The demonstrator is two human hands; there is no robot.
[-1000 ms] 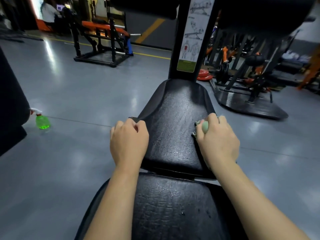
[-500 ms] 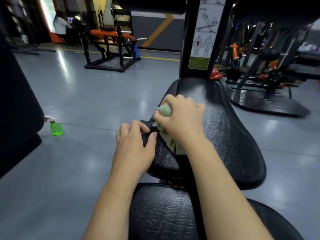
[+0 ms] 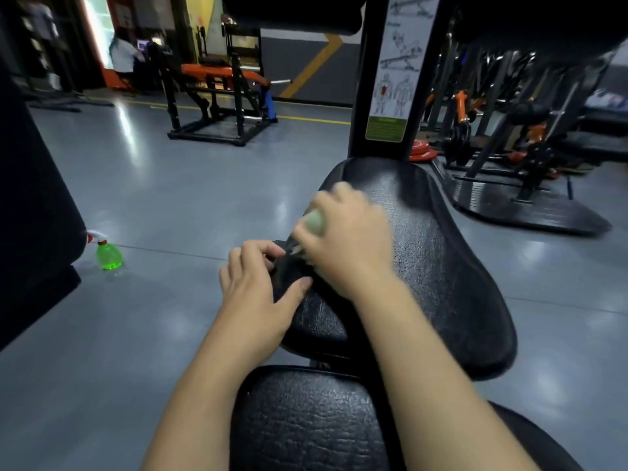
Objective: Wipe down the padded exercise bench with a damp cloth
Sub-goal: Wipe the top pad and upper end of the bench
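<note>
- A view looking down a person's two bare forearms, which reach out over a black padded bench [image 3: 441,334] in a gym.
- The bench has two cracked, leather-look cushions: a back pad [image 3: 306,423] nearest the viewer and, beyond a narrow gap, a wider rounded seat pad [image 3: 438,253].
- The left hand [image 3: 258,287] grips the left edge of the seat pad. Its fingers curl over the side and its thumb lies flat on the top surface.
- The right hand [image 3: 346,239], blurred by motion, is closed around a bunched pale green cloth [image 3: 314,223].
- The cloth sits against the left edge of the seat pad, just beyond the left hand's fingertips. Part of it pokes out from the front of the fist.
- Behind the seat pad a black upright post [image 3: 356,96] rises out of view, carrying an instruction sticker [image 3: 397,69] with exercise diagrams.
- On the shiny grey floor [image 3: 187,198] to the left, well apart from the bench, stands a green spray bottle [image 3: 108,255] with a white and red trigger.
- Farther back are an orange-padded machine [image 3: 217,73] on a black frame and, to the right, red weight plates [image 3: 421,151] and more dark equipment.
- A person [image 3: 124,52] in a light top is at the far left, too blurred to describe further.
</note>
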